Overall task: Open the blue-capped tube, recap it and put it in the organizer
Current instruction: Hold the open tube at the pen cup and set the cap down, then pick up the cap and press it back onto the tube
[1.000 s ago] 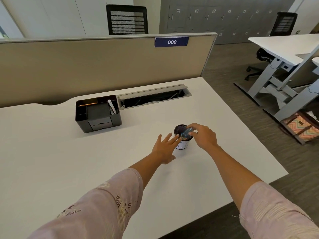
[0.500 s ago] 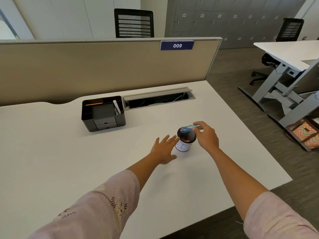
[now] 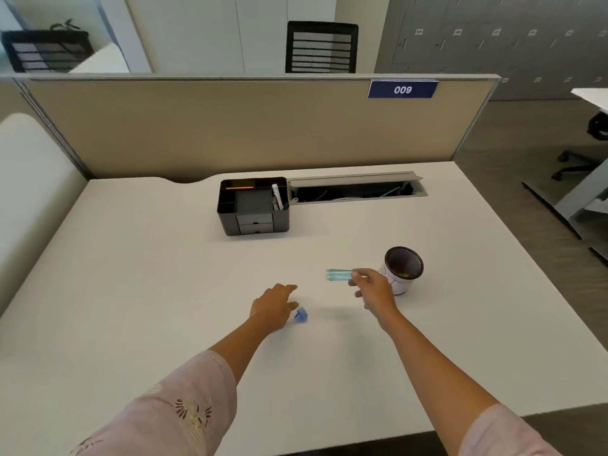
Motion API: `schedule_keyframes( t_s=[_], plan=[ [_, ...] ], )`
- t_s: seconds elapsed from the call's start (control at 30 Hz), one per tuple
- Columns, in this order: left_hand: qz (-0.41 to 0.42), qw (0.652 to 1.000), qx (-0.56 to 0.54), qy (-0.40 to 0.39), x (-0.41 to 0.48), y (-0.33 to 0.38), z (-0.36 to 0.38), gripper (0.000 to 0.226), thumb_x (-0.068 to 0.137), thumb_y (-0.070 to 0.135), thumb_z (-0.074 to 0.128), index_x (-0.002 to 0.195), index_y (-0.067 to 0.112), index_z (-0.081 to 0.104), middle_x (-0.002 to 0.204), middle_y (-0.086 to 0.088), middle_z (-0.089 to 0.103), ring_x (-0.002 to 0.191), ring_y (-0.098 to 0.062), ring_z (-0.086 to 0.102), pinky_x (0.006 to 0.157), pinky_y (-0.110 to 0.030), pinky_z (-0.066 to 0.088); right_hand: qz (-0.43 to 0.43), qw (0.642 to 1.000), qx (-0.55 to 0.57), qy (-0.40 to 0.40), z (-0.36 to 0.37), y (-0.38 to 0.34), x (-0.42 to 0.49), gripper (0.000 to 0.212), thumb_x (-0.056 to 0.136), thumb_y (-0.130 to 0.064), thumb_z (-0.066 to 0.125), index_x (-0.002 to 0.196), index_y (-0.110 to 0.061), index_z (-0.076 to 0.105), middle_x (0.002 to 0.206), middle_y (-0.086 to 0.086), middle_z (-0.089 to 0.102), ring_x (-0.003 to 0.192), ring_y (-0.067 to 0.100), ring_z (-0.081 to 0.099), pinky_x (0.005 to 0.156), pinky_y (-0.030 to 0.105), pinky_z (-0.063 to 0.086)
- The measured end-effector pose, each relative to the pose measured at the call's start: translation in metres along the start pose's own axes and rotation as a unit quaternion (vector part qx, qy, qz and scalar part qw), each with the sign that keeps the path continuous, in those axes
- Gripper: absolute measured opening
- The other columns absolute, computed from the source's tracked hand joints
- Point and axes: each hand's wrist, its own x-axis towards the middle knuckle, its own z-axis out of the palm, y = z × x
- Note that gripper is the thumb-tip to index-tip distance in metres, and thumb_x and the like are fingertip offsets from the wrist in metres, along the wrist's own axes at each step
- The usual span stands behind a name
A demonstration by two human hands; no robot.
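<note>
A clear, blue-tinted tube (image 3: 339, 275) is held level above the white desk (image 3: 131, 291), its open end pointing left, with my right hand (image 3: 373, 288) shut on its right end. Its blue cap (image 3: 301, 315) is off and lies on the desk. My left hand (image 3: 273, 307) rests low over the desk just left of the cap, fingers loosely curled, fingertips at the cap but not clearly gripping it. The black desk organizer (image 3: 253, 205) stands farther back, left of centre, with pens in its compartments.
A dark-lined cup (image 3: 403, 268) stands just right of my right hand. Behind the organizer an open cable tray (image 3: 355, 190) is set into the desk in front of a beige partition (image 3: 230, 126). The desk's right edge drops to the floor.
My right hand has carried the tube from over the cup to the left. The blue cap is now off the tube and lies by my left hand, which has shifted left.
</note>
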Motion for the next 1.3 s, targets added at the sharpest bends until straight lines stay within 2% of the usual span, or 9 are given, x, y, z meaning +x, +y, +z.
schedule_keyframes(
  t_s=[0.23, 0.4, 0.6, 0.7, 0.77, 0.9, 1.0, 1.1, 1.3],
  plan=[
    [0.023, 1.000, 0.004, -0.018, -0.021, -0.001, 0.022, 0.069, 0.087, 0.052, 0.060, 0.147, 0.035, 0.032, 0.147, 0.001, 0.041, 0.130, -0.022, 0.043, 0.099, -0.037, 0.041, 0.101, 0.993, 0.037, -0.045, 0.034, 0.017, -0.021, 0.018, 0.097, -0.031, 0.050, 0.107, -0.024, 0.062, 0.090, -0.006, 0.071, 0.076, 0.014, 0.062, 0.060, 0.028, 0.046],
    [0.032, 0.998, 0.057, 0.003, -0.022, 0.007, 0.037, 0.047, 0.093, 0.039, 0.055, 0.139, 0.032, 0.046, 0.126, -0.004, 0.051, 0.117, -0.025, 0.049, 0.086, -0.037, 0.047, 0.134, 0.988, 0.048, -0.055, 0.037, 0.028, -0.034, 0.018, 0.097, -0.032, 0.051, 0.107, -0.023, 0.063, 0.091, -0.005, 0.071, 0.077, 0.014, 0.061, 0.061, 0.028, 0.046],
    [-0.017, 0.993, -0.097, 0.064, -0.024, -0.002, 0.044, 0.026, 0.088, 0.027, 0.056, 0.112, 0.019, 0.062, 0.103, -0.003, 0.065, 0.093, -0.022, 0.062, 0.072, -0.028, 0.043, 0.139, 0.986, 0.062, -0.064, 0.030, 0.027, -0.038, 0.020, 0.096, -0.029, 0.052, 0.110, -0.020, 0.064, 0.094, -0.001, 0.071, 0.076, 0.015, 0.059, 0.058, 0.026, 0.044],
    [-0.082, 0.953, -0.267, 0.117, -0.027, -0.006, 0.032, 0.018, 0.083, 0.027, 0.066, 0.099, 0.018, 0.064, 0.081, -0.002, 0.069, 0.063, -0.013, 0.060, 0.055, -0.022, 0.044, 0.137, 0.985, 0.075, -0.069, 0.032, 0.022, -0.039, 0.021, 0.096, -0.028, 0.053, 0.111, -0.019, 0.064, 0.095, 0.000, 0.071, 0.076, 0.015, 0.059, 0.059, 0.026, 0.044],
    [-0.124, 0.905, -0.382, 0.141, -0.027, -0.006, 0.018, 0.020, 0.077, 0.025, 0.073, 0.092, 0.016, 0.063, 0.075, -0.006, 0.072, 0.059, -0.014, 0.062, 0.056, -0.021, 0.048, 0.133, 0.984, 0.088, -0.073, 0.035, 0.016, -0.039, 0.022, 0.095, -0.027, 0.054, 0.111, -0.019, 0.065, 0.096, 0.000, 0.072, 0.077, 0.016, 0.060, 0.060, 0.027, 0.044],
    [-0.189, 0.738, -0.643, 0.078, -0.029, -0.014, -0.013, 0.026, 0.077, 0.025, 0.078, 0.096, 0.017, 0.064, 0.096, -0.006, 0.073, 0.084, -0.020, 0.069, 0.084, -0.036, 0.053, 0.117, 0.984, 0.104, -0.080, 0.041, 0.005, -0.040, 0.022, 0.093, -0.028, 0.056, 0.110, -0.019, 0.066, 0.095, -0.001, 0.073, 0.076, 0.015, 0.062, 0.061, 0.027, 0.045],
    [-0.213, 0.672, -0.708, 0.031, -0.039, -0.030, -0.028, 0.028, 0.081, 0.033, 0.075, 0.106, 0.022, 0.069, 0.107, 0.002, 0.069, 0.104, -0.019, 0.063, 0.094, -0.036, 0.046, 0.098, 0.985, 0.111, -0.085, 0.048, -0.003, -0.042, 0.022, 0.093, -0.028, 0.057, 0.109, -0.019, 0.067, 0.094, -0.001, 0.074, 0.073, 0.014, 0.062, 0.061, 0.027, 0.045],
    [-0.205, 0.647, -0.734, 0.029, -0.046, -0.042, -0.031, 0.025, 0.085, 0.033, 0.071, 0.107, 0.020, 0.070, 0.111, 0.002, 0.069, 0.106, -0.018, 0.062, 0.096, -0.033, 0.045, 0.080, 0.987, 0.107, -0.095, 0.056, -0.010, -0.046, 0.020, 0.093, -0.029, 0.058, 0.109, -0.021, 0.067, 0.093, -0.001, 0.074, 0.072, 0.014, 0.062, 0.059, 0.026, 0.045],
    [-0.185, 0.669, -0.719, 0.035, -0.055, -0.047, -0.030, 0.036, 0.087, 0.036, 0.069, 0.121, 0.028, 0.063, 0.115, 0.001, 0.067, 0.107, -0.020, 0.059, 0.088, -0.034, 0.044, 0.035, 0.989, 0.070, -0.127, 0.073, -0.023, -0.055, 0.017, 0.094, -0.031, 0.057, 0.106, -0.024, 0.067, 0.095, -0.003, 0.074, 0.074, 0.015, 0.061, 0.062, 0.027, 0.044]
  ],
)
